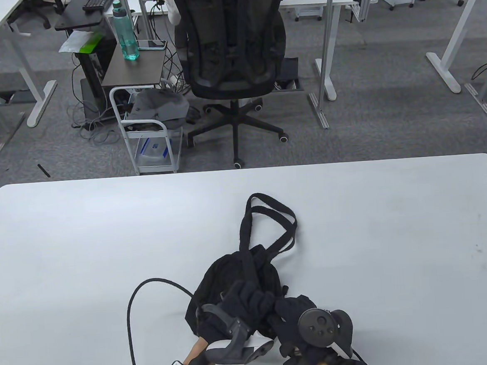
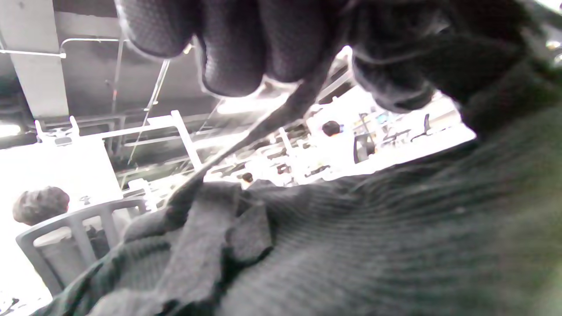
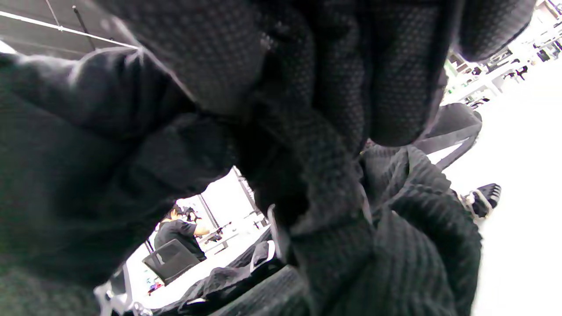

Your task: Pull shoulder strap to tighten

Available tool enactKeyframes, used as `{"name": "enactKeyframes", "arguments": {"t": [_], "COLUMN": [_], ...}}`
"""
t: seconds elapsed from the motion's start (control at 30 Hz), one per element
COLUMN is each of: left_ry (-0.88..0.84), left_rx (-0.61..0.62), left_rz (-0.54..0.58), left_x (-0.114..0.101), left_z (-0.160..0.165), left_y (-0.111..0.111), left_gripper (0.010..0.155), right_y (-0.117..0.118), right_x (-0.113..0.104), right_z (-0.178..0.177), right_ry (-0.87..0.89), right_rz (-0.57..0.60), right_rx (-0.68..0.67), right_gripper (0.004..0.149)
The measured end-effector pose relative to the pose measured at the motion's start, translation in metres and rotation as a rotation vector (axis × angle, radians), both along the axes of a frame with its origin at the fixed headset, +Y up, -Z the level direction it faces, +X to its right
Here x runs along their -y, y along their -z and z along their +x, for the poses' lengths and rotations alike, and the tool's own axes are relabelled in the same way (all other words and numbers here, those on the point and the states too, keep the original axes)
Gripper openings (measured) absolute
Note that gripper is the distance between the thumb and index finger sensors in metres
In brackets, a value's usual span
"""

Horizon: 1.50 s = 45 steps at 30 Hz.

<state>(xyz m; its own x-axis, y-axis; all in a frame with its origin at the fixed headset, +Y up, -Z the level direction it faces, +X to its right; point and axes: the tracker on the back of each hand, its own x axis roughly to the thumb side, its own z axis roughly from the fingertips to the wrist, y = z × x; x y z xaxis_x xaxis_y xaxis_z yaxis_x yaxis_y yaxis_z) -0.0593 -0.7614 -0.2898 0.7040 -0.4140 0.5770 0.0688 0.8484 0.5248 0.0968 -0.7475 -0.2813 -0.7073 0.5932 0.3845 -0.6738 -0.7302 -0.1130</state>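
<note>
Cable point(image 1: 130, 323): thin black cord, looping over the table point(image 1: 85, 252) left of the bag, smooth and round.
Left hand point(image 1: 239, 307): black mesh glove, grey tracker point(image 1: 234, 341) on its back; fingers point(image 2: 228, 48) curled, pinching a thin strap point(image 2: 263, 123) that runs taut down to the bag in the left wrist view.
Bag point(image 1: 229, 283): black ribbed knit cloth, soft and crumpled, lying near the table's near edge at centre; long axis runs away from the person.
Loops point(image 1: 271, 226): flat black webbing, lying slack on the table past the bag, pointing to the far side.
Right hand point(image 1: 298, 312): same glove, round black tracker point(image 1: 320, 325); fingers point(image 3: 333, 87) curled, gripping bag cloth, touching the left hand.
</note>
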Motion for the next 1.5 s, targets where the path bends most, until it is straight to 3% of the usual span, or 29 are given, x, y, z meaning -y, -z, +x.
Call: {"name": "enactKeyframes", "arguments": {"t": [0.27,0.37,0.43,0.53,0.67,0.8,1.07,1.23,1.3,1.4,1.5], "left_ry": [0.053,0.040,-0.010,-0.012,-0.040,-0.005,0.024,0.025,0.007,0.050,0.020], "left_rx": [-0.028,-0.091,-0.067,-0.091,-0.013,0.016,0.033,-0.053,-0.046,-0.039,-0.003], "left_rz": [0.020,-0.002,-0.042,-0.004,0.026,0.112,0.111,0.074,0.058,0.119,0.122], "left_x": [0.005,0.004,0.003,0.002,-0.003,-0.007,-0.002,0.001,0.001,0.001,-0.002], "left_z": [-0.007,-0.020,-0.027,-0.026,-0.014,-0.001,-0.005,-0.023,-0.024,-0.021,-0.016], "left_y": [0.010,0.021,0.023,0.019,0.003,-0.010,-0.004,0.015,0.013,0.007,0.000], "left_gripper": [0.065,0.065,0.065,0.064,0.065,0.064,0.065,0.065,0.065,0.064,0.064], "right_y": [0.001,0.001,0.003,0.003,0.001,-0.002,0.000,0.001,0.003,0.004,0.004], "right_x": [0.003,0.003,0.004,0.004,0.002,0.000,0.000,0.000,0.001,0.003,0.003], "right_z": [-0.002,0.004,0.006,0.007,0.006,0.004,0.003,0.009,0.009,0.014,0.016], "right_ry": [-0.011,0.002,0.039,0.030,0.062,0.103,0.094,0.099,0.106,0.130,0.171], "right_rz": [-0.110,-0.121,-0.135,-0.101,-0.074,-0.040,-0.101,-0.123,-0.133,-0.142,-0.142], "right_rx": [-0.037,-0.038,-0.051,-0.041,-0.050,-0.045,-0.071,-0.082,-0.093,-0.090,-0.095], "right_gripper": [0.037,0.037,0.037,0.043,0.056,0.041,0.036,0.035,0.035,0.036,0.047]}}
